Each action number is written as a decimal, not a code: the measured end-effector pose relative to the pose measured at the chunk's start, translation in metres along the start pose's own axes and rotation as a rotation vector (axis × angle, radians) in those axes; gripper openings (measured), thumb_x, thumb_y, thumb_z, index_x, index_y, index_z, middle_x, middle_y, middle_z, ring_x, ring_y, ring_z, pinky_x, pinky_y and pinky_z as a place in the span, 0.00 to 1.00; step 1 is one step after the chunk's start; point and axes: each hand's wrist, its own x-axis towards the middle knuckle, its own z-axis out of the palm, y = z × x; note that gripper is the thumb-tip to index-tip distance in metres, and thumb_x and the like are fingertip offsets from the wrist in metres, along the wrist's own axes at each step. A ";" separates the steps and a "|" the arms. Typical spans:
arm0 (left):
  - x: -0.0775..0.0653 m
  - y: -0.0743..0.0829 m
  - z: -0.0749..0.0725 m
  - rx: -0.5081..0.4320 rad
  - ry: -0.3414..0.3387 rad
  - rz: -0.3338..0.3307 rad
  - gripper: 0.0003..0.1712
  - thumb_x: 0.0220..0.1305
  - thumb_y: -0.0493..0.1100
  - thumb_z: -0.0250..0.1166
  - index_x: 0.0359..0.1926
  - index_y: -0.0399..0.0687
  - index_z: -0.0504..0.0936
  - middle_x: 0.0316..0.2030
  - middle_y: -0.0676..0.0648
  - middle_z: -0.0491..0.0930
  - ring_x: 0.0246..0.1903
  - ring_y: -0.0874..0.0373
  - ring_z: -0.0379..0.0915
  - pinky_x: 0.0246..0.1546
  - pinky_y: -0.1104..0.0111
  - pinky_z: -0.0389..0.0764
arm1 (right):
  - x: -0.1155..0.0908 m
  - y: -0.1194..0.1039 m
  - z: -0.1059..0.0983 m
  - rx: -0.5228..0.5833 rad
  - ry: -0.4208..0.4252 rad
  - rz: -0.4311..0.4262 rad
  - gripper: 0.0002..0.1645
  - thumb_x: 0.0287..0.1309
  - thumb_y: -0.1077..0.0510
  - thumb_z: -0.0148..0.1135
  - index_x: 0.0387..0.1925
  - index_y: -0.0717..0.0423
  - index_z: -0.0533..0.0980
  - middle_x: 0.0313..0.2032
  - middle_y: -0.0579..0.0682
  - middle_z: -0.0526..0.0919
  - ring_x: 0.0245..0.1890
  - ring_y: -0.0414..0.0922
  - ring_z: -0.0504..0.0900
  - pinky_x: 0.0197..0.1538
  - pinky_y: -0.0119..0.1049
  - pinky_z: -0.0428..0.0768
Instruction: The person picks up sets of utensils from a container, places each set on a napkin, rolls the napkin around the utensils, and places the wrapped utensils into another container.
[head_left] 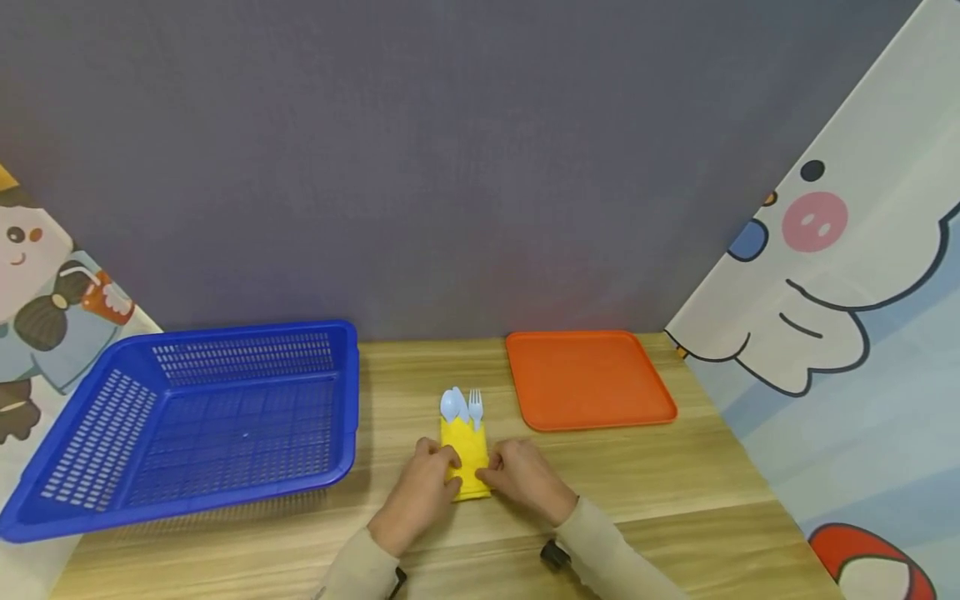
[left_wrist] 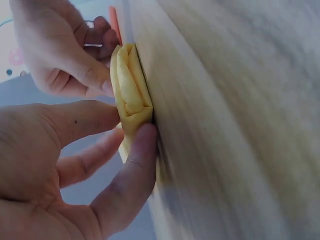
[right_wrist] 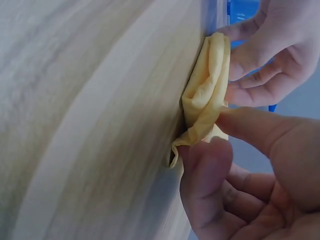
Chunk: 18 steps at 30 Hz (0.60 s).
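Note:
A yellow folded napkin (head_left: 468, 446) lies on the wooden table, wrapped around the lower parts of three light-blue utensils. A spoon (head_left: 449, 406), a knife (head_left: 461, 405) and a fork (head_left: 476, 407) stick out of its far end. My left hand (head_left: 423, 490) pinches the napkin's left side near the bottom, thumb and forefinger on the folded layers (left_wrist: 131, 95). On the opposite side, my right hand (head_left: 528, 478) pinches the lower right edge between thumb and forefinger. In the right wrist view a thin flap of the napkin (right_wrist: 192, 131) spreads out at those fingertips.
A blue plastic basket (head_left: 352, 417) with slotted sides stands to the left. An orange tray (head_left: 592, 379) lies at the back right. Behind the wooden table (head_left: 420, 367) rises a grey panel (head_left: 450, 167), with cartoon-printed sheets on both sides.

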 end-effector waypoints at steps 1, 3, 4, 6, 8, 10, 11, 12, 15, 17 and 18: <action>0.000 -0.002 0.000 -0.026 0.001 -0.021 0.15 0.57 0.35 0.73 0.44 0.38 0.80 0.43 0.37 0.73 0.37 0.51 0.73 0.38 0.57 0.81 | 0.000 0.000 0.000 0.002 0.001 0.007 0.16 0.56 0.56 0.74 0.18 0.50 0.77 0.17 0.37 0.76 0.15 0.31 0.69 0.19 0.26 0.71; 0.002 -0.006 0.000 -0.081 -0.001 -0.063 0.23 0.57 0.37 0.74 0.51 0.35 0.77 0.44 0.36 0.74 0.39 0.50 0.74 0.40 0.55 0.80 | 0.000 0.000 0.000 0.006 0.000 0.014 0.15 0.55 0.55 0.74 0.18 0.51 0.78 0.18 0.37 0.76 0.16 0.31 0.70 0.20 0.26 0.72; 0.002 -0.008 -0.001 -0.113 -0.001 -0.081 0.27 0.58 0.38 0.74 0.55 0.33 0.74 0.44 0.36 0.75 0.40 0.49 0.74 0.41 0.55 0.80 | 0.000 0.000 0.000 0.009 -0.003 0.017 0.15 0.55 0.55 0.74 0.18 0.51 0.78 0.18 0.37 0.76 0.16 0.31 0.69 0.20 0.27 0.72; 0.004 -0.012 -0.001 -0.188 -0.007 -0.109 0.33 0.58 0.39 0.73 0.60 0.29 0.70 0.44 0.37 0.78 0.41 0.49 0.76 0.41 0.56 0.81 | 0.000 0.001 -0.001 0.016 -0.010 0.020 0.15 0.55 0.55 0.74 0.18 0.51 0.78 0.18 0.38 0.76 0.16 0.32 0.69 0.20 0.27 0.72; 0.007 -0.015 -0.001 -0.275 -0.023 -0.138 0.36 0.60 0.39 0.72 0.63 0.27 0.67 0.42 0.39 0.81 0.39 0.52 0.78 0.38 0.60 0.82 | 0.001 0.001 -0.002 0.027 -0.023 0.026 0.15 0.56 0.55 0.73 0.18 0.51 0.77 0.18 0.38 0.75 0.16 0.32 0.69 0.20 0.27 0.70; 0.009 -0.017 -0.001 -0.349 -0.042 -0.166 0.36 0.61 0.40 0.71 0.63 0.25 0.66 0.37 0.42 0.82 0.33 0.55 0.79 0.32 0.63 0.82 | 0.002 0.002 -0.003 0.045 -0.042 0.042 0.17 0.56 0.55 0.73 0.17 0.51 0.77 0.16 0.38 0.74 0.15 0.33 0.68 0.19 0.26 0.68; 0.010 -0.018 -0.001 -0.379 -0.055 -0.185 0.36 0.62 0.41 0.71 0.63 0.25 0.67 0.35 0.44 0.83 0.30 0.56 0.79 0.29 0.64 0.82 | 0.002 0.002 -0.004 0.055 -0.048 0.049 0.17 0.57 0.55 0.73 0.16 0.50 0.77 0.16 0.37 0.74 0.15 0.33 0.67 0.18 0.26 0.67; 0.011 -0.018 -0.001 -0.397 -0.071 -0.207 0.36 0.63 0.43 0.71 0.63 0.25 0.67 0.32 0.46 0.82 0.27 0.58 0.78 0.26 0.66 0.80 | 0.002 0.002 -0.004 0.064 -0.055 0.057 0.17 0.57 0.54 0.72 0.16 0.50 0.77 0.15 0.37 0.73 0.14 0.33 0.67 0.18 0.26 0.66; 0.014 -0.019 -0.001 -0.417 -0.103 -0.240 0.33 0.64 0.46 0.70 0.60 0.26 0.71 0.25 0.49 0.79 0.21 0.59 0.75 0.20 0.67 0.76 | 0.002 0.003 -0.005 0.088 -0.073 0.073 0.18 0.58 0.54 0.72 0.16 0.50 0.76 0.13 0.37 0.72 0.12 0.32 0.66 0.16 0.25 0.64; 0.016 -0.018 -0.001 -0.447 -0.122 -0.259 0.31 0.64 0.46 0.69 0.58 0.26 0.73 0.24 0.49 0.79 0.20 0.59 0.75 0.20 0.67 0.76 | 0.002 0.004 -0.005 0.108 -0.084 0.083 0.18 0.58 0.54 0.71 0.16 0.50 0.76 0.12 0.38 0.73 0.11 0.32 0.67 0.15 0.25 0.64; 0.016 -0.018 0.000 -0.459 -0.128 -0.266 0.30 0.64 0.46 0.69 0.56 0.26 0.74 0.24 0.49 0.79 0.20 0.59 0.76 0.20 0.67 0.77 | 0.002 0.004 -0.005 0.122 -0.090 0.090 0.17 0.58 0.54 0.71 0.17 0.50 0.76 0.12 0.39 0.73 0.10 0.32 0.68 0.15 0.26 0.65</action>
